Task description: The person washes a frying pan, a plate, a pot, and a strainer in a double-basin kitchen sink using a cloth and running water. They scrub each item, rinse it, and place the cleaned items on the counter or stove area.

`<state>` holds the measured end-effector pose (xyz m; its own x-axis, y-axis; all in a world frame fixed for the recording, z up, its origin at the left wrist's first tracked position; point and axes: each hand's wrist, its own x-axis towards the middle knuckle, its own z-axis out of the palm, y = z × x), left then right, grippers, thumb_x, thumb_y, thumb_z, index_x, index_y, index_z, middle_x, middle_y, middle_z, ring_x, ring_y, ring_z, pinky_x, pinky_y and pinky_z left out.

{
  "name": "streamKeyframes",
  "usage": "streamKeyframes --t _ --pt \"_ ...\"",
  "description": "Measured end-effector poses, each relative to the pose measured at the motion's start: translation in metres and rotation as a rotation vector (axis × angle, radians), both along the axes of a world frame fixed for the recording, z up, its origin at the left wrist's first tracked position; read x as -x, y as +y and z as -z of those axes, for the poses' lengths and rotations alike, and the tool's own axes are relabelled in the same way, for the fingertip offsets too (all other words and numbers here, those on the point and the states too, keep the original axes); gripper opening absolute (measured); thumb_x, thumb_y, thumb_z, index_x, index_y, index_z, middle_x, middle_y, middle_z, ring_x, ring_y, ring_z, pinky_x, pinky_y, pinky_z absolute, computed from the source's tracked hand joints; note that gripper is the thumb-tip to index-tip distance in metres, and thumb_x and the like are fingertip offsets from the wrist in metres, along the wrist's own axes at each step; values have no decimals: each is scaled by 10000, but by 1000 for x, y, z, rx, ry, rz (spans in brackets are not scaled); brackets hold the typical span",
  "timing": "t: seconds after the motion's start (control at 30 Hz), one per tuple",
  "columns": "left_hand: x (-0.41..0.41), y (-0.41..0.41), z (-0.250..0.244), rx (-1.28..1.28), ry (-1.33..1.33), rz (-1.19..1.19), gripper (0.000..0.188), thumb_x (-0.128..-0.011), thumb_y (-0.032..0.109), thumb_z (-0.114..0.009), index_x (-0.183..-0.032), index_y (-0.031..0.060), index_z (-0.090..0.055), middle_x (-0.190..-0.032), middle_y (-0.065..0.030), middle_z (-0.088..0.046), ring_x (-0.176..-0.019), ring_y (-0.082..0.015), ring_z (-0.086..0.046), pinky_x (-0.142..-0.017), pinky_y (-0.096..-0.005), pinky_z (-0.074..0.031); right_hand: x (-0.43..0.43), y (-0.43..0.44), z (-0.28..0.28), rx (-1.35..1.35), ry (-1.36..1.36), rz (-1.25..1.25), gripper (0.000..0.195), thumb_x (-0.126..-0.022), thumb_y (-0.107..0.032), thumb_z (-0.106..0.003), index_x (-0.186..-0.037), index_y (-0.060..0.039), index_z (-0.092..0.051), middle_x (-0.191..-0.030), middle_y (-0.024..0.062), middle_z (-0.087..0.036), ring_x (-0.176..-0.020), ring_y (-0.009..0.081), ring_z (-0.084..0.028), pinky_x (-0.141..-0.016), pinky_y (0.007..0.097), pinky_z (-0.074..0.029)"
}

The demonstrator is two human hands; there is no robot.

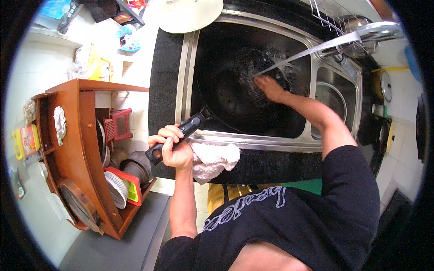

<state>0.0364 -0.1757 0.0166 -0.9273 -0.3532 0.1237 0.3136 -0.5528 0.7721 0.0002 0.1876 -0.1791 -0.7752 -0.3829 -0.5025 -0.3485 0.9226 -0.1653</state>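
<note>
My left hand (178, 150) is wrapped around the black handle (193, 124) of a dark wok (227, 105). The wok rests in the large basin of a stainless steel sink (254, 144), its handle jutting over the near left corner. Inside the wok is my right hand (269, 88), low and blurred, where a stream of water (308, 50) from the chrome faucet (381, 30) lands and splashes. Blur and splashing hide whether its fingers hold anything. A white towel (215, 159) lies on the counter edge, right of my left wrist.
A pale plate (191, 15) sits at the sink's far left corner. The smaller basin (320, 79) on the right contains a round vessel (330, 100). Left of the counter stands a brown wooden cabinet (84, 152) with basins and pots. A wire rack (325, 17) is behind the faucet.
</note>
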Motion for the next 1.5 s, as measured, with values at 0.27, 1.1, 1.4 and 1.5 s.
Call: streamKeyframes --t 0.27,1.1,1.4,1.5 --pt "0 5 0 32 27 -17 174 -666 18 -440 -733 115 -313 -566 -41 -374 -568 -169 -410 -721 -351 -405 -26 -143 -48 718 32 -49 682 -654 108 -457 -1303 -39 -307 -1352 183 -277 -1185 336 -340 -1015 394 -261" --pt "0 -6 6 41 11 45 177 -699 0 -429 -787 113 -326 -613 -44 -389 -641 -179 -449 -802 -383 -397 78 -102 -3 237 467 320 569 -809 -175 -499 -1309 -20 -276 -1375 179 -228 -1249 344 -248 -1016 425 -238" --pt "18 40 -77 122 99 121 179 -728 -94 -466 -774 49 -371 -628 -106 -482 -595 -205 -501 -647 -354 -454 -15 -34 -32 397 -51 666 383 -664 -54 -561 -1043 -3 -540 -1090 148 -524 -983 251 -504 -791 330 -426" --pt "24 60 -112 203 85 203 94 -778 31 -484 -769 53 -394 -646 -101 -508 -648 -225 -533 -710 -381 -444 -11 -52 -126 956 -57 892 364 -626 -49 -554 -985 8 -567 -951 99 -578 -889 185 -537 -787 267 -414"
